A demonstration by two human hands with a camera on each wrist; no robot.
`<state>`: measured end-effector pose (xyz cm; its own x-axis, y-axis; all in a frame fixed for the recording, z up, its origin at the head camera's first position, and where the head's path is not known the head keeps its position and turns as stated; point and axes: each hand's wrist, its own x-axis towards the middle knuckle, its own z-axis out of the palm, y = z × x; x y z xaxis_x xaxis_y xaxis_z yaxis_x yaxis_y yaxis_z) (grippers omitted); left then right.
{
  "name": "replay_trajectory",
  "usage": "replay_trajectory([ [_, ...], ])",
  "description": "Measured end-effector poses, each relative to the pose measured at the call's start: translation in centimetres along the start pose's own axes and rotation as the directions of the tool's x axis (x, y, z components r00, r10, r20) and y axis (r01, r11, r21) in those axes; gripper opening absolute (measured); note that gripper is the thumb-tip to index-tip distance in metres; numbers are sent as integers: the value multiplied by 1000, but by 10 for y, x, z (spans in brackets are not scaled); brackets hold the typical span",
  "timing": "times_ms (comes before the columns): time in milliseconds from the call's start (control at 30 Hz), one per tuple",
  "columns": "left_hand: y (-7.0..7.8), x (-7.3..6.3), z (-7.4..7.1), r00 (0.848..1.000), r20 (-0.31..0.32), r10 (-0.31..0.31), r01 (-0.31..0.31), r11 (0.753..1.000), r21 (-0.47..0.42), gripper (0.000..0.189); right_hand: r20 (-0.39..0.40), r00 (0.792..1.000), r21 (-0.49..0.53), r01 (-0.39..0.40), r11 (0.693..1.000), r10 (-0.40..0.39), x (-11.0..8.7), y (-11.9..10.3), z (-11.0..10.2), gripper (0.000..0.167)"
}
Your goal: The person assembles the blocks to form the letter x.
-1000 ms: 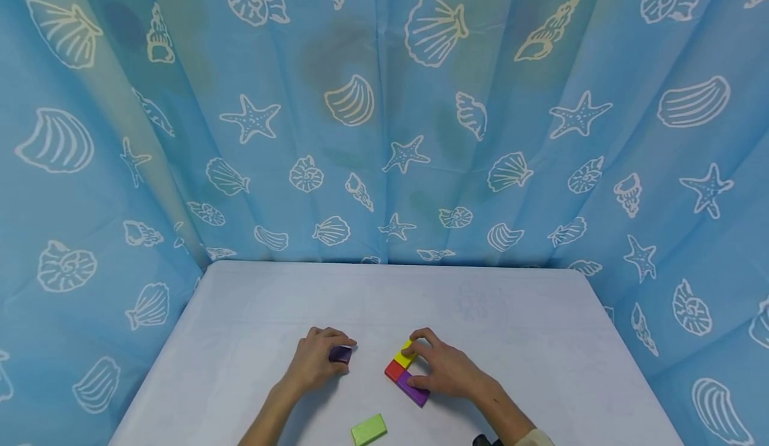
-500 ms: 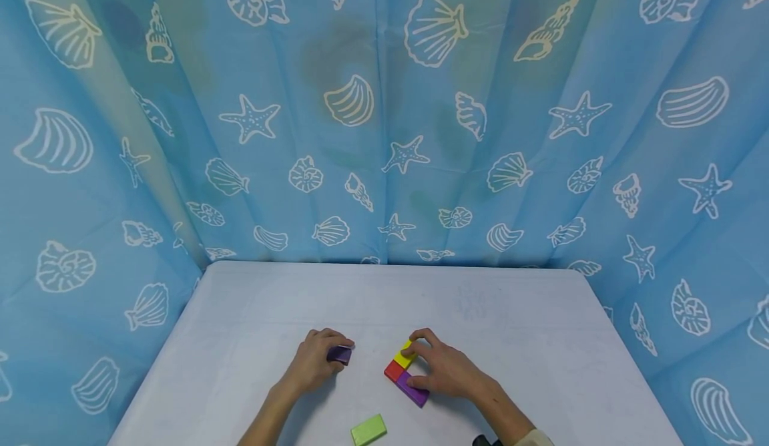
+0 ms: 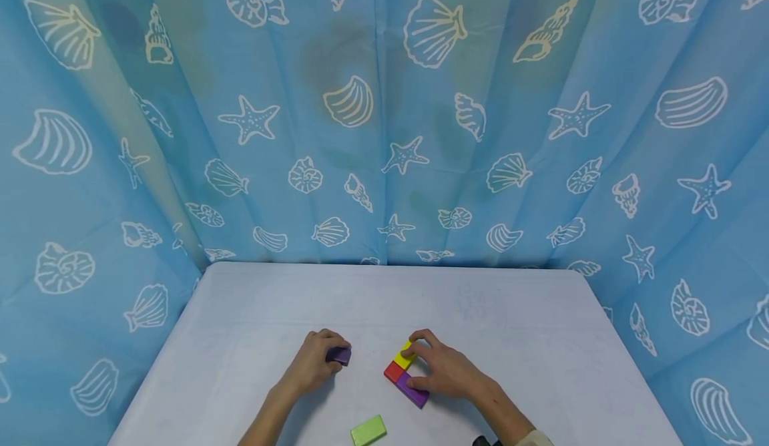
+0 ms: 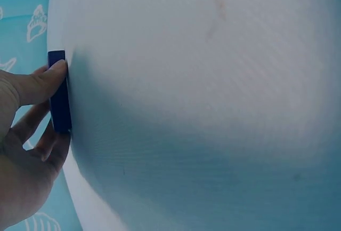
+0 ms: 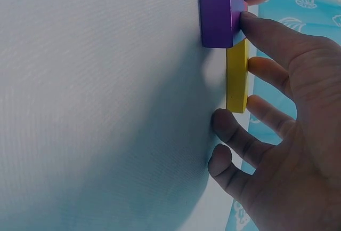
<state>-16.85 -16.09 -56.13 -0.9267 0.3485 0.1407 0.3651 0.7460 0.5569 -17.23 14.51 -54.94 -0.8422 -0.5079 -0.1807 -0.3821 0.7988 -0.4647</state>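
In the head view, my left hand holds a dark purple block on the left side of the table. The left wrist view shows this block as dark blue, pinched between thumb and fingertips. My right hand lies over a joined L of blocks. Its thumb touches the purple block, and other fingers rest on the yellow block. A red block sits at the corner between them. In the right wrist view, the ring and little fingers touch neither block.
A light green block lies apart near the front of the white table. Blue curtains with shell prints surround the back and sides. A small black object shows at the lower edge by the right forearm.
The left fingers have drawn in slightly around the dark purple block, which has shifted a little left. The right hand and the other blocks have stayed put.
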Motion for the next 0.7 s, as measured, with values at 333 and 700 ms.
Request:
replay_trajectory([
  [333,-1,-2,1,1000,-12,21,-21,1000,4,38,3,1000,1,-9,1000,9,0,0,1,44],
  [700,-1,0,3,1000,-11,3,-3,1000,23,37,2,1000,6,-9,1000,9,0,1,1,44],
])
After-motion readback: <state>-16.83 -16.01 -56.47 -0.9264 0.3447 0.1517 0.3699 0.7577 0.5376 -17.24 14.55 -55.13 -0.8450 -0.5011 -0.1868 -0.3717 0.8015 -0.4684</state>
